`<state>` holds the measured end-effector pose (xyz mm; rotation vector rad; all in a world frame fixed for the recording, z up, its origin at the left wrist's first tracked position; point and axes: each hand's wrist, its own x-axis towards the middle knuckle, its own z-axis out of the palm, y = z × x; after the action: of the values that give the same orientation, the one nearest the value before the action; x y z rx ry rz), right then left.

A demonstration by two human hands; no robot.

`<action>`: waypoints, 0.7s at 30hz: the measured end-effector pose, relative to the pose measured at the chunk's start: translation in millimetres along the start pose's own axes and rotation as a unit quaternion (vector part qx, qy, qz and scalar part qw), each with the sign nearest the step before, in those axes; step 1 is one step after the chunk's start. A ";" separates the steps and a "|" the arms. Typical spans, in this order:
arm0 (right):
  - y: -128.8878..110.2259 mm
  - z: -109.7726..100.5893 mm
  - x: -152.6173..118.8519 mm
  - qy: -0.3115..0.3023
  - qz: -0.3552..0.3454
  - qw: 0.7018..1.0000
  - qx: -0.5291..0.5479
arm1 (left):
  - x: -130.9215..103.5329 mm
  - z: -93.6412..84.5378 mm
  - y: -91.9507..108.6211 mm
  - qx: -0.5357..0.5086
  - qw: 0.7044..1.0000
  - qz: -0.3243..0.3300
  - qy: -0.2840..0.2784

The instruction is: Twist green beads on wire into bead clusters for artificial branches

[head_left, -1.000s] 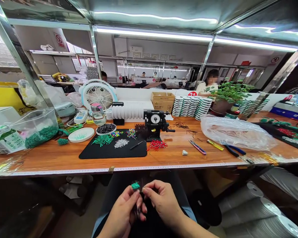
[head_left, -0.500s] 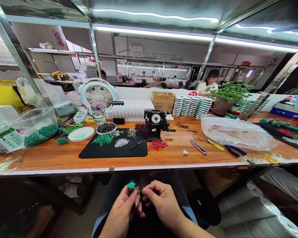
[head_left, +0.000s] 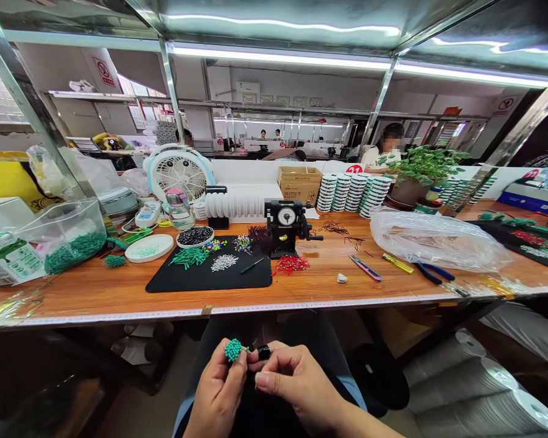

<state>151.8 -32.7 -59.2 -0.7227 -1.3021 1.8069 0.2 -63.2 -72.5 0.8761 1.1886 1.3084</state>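
Over my lap, below the table edge, my left hand point(head_left: 223, 380) is closed on a bunch of small green-tipped pieces point(head_left: 233, 350). Their rounded tips cluster into a ball above the thumb and fingers, and the lower part of the bunch is hidden in the grip. Just to the right, close to the left fingertips, my right hand point(head_left: 296, 377) is closed with thumb and forefinger brought together. What it pinches, if anything, is too fine to make out. A black band point(head_left: 263, 352) shows at the fingers between the two hands.
On the table, a black mat point(head_left: 205, 280) carries green pieces, colored beads and white bits. Behind stands a hand-cranked winding machine point(head_left: 283, 228), with red pieces point(head_left: 291, 263) before it. A cutter point(head_left: 365, 267) and pliers point(head_left: 432, 274) lie right; stacked spools point(head_left: 354, 191) stand behind.
The green bunch has tilted and shifted left, so more of its tips face me. My right hand has moved slightly left and down, and the black band has come into sight.
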 end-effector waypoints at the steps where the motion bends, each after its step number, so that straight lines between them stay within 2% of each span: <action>1: 0.2 0.3 0.3 0.002 0.004 1.000 0.000 | -0.6 -0.2 0.7 0.037 0.999 0.026 -0.001; 4: 0.3 1.2 1.4 0.009 0.006 1.000 -0.004 | -3.3 -0.1 1.2 0.144 0.985 0.099 0.013; 8: -0.1 3.7 3.6 0.036 0.003 0.999 -0.002 | -6.3 -1.3 -0.5 0.197 0.961 0.189 0.037; 13: 6.3 3.8 6.5 0.044 0.078 0.996 -0.017 | -4.3 -7.5 2.6 0.240 0.953 0.177 -0.048; 15: 8.9 2.2 7.0 0.044 0.094 0.994 -0.041 | -2.4 -11.0 2.8 0.244 0.950 0.183 -0.065; 17: 8.9 0.5 6.8 0.064 0.077 0.992 -0.079 | -0.8 -14.2 1.8 0.250 0.947 0.190 -0.069; 21: 2.4 -2.1 5.5 0.104 -0.018 0.977 -0.184 | -0.9 -15.3 2.1 0.270 0.940 0.200 -0.057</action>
<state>149.9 -27.4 -62.2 -1.0519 -1.5112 1.4300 -15.0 -66.1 -73.7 1.6392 1.3464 1.2351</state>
